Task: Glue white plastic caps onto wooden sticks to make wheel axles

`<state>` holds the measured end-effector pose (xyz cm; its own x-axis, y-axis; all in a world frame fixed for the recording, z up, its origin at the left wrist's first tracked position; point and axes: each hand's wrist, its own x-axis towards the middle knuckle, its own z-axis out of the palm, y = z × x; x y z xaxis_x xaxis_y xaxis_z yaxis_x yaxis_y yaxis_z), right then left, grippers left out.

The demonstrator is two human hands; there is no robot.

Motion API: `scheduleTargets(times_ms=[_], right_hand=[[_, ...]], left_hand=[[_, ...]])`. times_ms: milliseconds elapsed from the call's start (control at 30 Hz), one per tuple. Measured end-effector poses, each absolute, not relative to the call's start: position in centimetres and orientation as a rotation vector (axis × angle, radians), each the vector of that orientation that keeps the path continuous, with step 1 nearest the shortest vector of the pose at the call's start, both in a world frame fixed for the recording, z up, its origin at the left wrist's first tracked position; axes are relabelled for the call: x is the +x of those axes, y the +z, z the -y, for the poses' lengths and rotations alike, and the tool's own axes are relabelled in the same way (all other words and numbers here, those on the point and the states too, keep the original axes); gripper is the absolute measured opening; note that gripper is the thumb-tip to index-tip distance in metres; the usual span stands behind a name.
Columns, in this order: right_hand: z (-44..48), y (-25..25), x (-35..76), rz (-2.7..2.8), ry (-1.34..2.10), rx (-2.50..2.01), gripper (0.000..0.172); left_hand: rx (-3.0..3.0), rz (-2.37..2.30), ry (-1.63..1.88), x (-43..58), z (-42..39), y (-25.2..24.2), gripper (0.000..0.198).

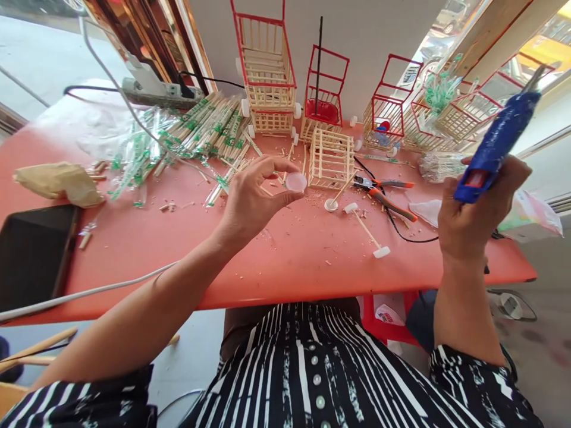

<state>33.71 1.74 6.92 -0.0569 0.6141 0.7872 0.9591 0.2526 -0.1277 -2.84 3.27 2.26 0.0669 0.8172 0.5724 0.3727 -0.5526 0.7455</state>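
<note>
Between thumb and fingertips, my left hand (256,199) pinches a small white round cap (295,182) above the table. A blue glue gun (497,139) is gripped in my right hand (477,208), raised at the right with its nozzle pointing up and away. Under and just beyond my left hand lies a small cart body (331,159) made of wooden sticks. In front of it are two stick axles with white caps: one (368,230) has a cap at each end, and the other rests its white cap (331,205) on the table.
Orange-handled pliers (388,199) lie by a black cord. Finished stick carts with red trim (270,65) line the wall. Wrapped chopsticks (209,128) are heaped at back left. A tablet (38,255) and a white cable (111,288) occupy the left side of the red table (276,267).
</note>
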Motion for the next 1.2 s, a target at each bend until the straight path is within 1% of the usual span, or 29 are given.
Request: scheduleTargets(times_ms=[67,167,367,567,700,800,867,933,1033,1100,1200], right_hand=[[-1.7,6.3,35.4,1.782,-0.626,-1.532,0.037],[-1.9,4.6,36.8,1.885,-0.469,-1.72,0.038],[-3.7,1.7,38.2,2.165,-0.205,-1.803,0.042],[-5.2,1.3,39.4,2.243,-0.085,-1.827,0.043],[-5.1,1.4,39.9,2.275,-0.064,-1.806,0.047],[-4.5,2.4,39.8,2.29,-0.091,-1.789,0.053],[-3.8,3.7,38.9,2.254,-0.23,-1.736,0.053],[-2.9,5.0,36.9,2.18,-0.36,-1.605,0.043],[-1.4,6.2,32.5,2.23,-0.374,-1.287,0.027],[-0.8,6.2,29.6,2.396,-0.374,-1.12,0.025],[-0.7,5.7,26.8,2.536,-0.41,-1.084,0.035]], left_hand=[[1.967,-1.182,1.503,-3.0,-3.2,2.5,0.025],[2.009,-1.206,1.509,-3.2,-3.2,2.8,0.023],[2.044,-1.247,1.519,-3.0,-3.0,2.8,0.021],[2.044,-1.233,1.509,-2.8,-2.8,2.9,0.021],[2.053,-1.235,1.504,-2.8,-2.7,2.9,0.021],[2.058,-1.27,1.492,-2.6,-2.6,2.9,0.023],[2.057,-1.279,1.481,-2.6,-2.6,2.9,0.024],[2.054,-1.269,1.48,-2.5,-2.6,2.8,0.024],[2.06,-1.264,1.479,-2.5,-2.7,2.7,0.023],[2.068,-1.267,1.47,-2.5,-2.7,2.6,0.022],[2.064,-1.264,1.462,-2.4,-2.7,2.7,0.022]])
